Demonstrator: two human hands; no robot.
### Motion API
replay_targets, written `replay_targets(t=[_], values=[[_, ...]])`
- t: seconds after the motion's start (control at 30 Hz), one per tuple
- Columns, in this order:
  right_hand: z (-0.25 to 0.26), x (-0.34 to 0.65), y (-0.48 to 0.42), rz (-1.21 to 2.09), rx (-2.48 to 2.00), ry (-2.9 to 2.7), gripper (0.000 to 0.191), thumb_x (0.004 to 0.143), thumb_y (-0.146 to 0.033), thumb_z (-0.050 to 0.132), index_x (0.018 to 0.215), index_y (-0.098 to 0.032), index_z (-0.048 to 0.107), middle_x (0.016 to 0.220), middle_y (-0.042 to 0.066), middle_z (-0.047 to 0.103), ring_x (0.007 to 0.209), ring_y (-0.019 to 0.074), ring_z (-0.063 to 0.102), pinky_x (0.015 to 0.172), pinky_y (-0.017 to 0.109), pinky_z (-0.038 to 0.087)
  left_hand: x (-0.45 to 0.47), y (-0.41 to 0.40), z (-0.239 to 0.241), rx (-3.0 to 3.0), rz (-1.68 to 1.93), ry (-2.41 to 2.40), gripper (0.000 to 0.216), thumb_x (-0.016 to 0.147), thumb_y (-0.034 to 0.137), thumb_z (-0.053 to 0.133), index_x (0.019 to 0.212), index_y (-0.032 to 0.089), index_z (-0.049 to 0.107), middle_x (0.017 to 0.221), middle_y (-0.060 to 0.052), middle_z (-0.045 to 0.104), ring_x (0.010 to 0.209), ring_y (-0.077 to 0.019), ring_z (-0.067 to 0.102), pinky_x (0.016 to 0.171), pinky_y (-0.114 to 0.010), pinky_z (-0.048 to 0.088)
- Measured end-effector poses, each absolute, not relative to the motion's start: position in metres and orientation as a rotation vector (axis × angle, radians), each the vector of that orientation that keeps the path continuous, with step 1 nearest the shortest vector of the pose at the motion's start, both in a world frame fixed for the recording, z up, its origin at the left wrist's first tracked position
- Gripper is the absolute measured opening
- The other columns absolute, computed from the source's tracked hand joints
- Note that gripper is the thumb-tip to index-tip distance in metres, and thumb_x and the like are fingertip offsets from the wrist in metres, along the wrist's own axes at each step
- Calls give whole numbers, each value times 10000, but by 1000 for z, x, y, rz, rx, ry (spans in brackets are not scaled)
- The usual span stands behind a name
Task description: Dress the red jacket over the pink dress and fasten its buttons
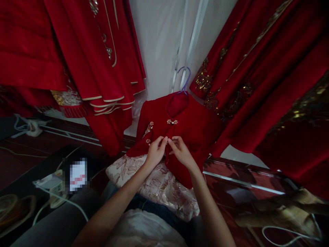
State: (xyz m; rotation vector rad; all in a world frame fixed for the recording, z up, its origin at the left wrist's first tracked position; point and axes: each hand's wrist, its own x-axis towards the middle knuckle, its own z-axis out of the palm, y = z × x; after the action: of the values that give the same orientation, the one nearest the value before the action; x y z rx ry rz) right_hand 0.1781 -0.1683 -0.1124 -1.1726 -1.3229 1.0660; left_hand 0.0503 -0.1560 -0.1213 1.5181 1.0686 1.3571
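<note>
A small red velvet jacket [195,128] on a purple hanger [185,79] lies in front of me, its lower part resting on a pale patterned cushion [156,187]. Pearl clasps run down its front; the top one [172,121] is closed. My left hand [155,151] and my right hand [180,150] meet at the jacket's front edge below that clasp. Both pinch the fabric, fingertips touching around a lower clasp that the fingers mostly hide.
Red embroidered garments hang at the left [97,58] and right [269,89], with a white wall [161,41] between them. A white power strip [51,183] and cables lie on the dark floor at lower left. Another white cable [282,235] loops at lower right.
</note>
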Motion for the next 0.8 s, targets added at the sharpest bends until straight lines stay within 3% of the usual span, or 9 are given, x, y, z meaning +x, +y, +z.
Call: replay_targets(t=[0.1, 0.27, 0.47, 0.63, 0.8], values=[[-111, 174, -169, 1097, -1097, -1260, 490, 702, -471, 723, 1011, -214, 441, 916, 14, 563, 793, 127, 592, 640, 247, 539, 48, -154, -123, 1607, 1464, 1161, 327, 921, 437, 466, 746, 187, 584, 753, -9, 585, 744, -138, 560, 717, -243, 442], [-112, 171, -169, 979, -1040, -1243, 538, 669, -350, 772, 1049, -234, 410, 887, -16, 557, 720, 100, 571, 655, 227, 505, 40, -149, -135, 1449, 1472, 1143, 256, 877, 376, 550, 1060, 196, 545, 779, -8, 631, 683, -141, 601, 638, -255, 476], [-104, 182, -171, 979, -1045, -1280, 445, 701, -309, 744, 1018, -243, 439, 795, -47, 531, 679, 98, 566, 631, 220, 481, 7, -99, -148, 1750, 1671, 1424, 347, 727, 181, 669, 1048, 180, 537, 1021, -75, 598, 866, -163, 576, 748, -301, 482], [-92, 186, -176, 971, -1025, -1382, 465, 773, -304, 685, 1180, -283, 460, 831, -31, 575, 726, 122, 594, 663, 246, 501, -2, -60, -157, 1682, 1648, 1278, 333, 742, 175, 650, 1038, 180, 498, 872, -23, 604, 763, -125, 590, 720, -271, 477], [-88, 185, -174, 992, -1040, -1529, 292, 820, -337, 649, 1087, -219, 642, 905, 26, 670, 805, 140, 633, 778, 287, 511, -1, -51, -161, 1617, 1597, 1282, 291, 708, 178, 677, 959, 178, 529, 832, -10, 620, 703, -105, 583, 668, -235, 460]])
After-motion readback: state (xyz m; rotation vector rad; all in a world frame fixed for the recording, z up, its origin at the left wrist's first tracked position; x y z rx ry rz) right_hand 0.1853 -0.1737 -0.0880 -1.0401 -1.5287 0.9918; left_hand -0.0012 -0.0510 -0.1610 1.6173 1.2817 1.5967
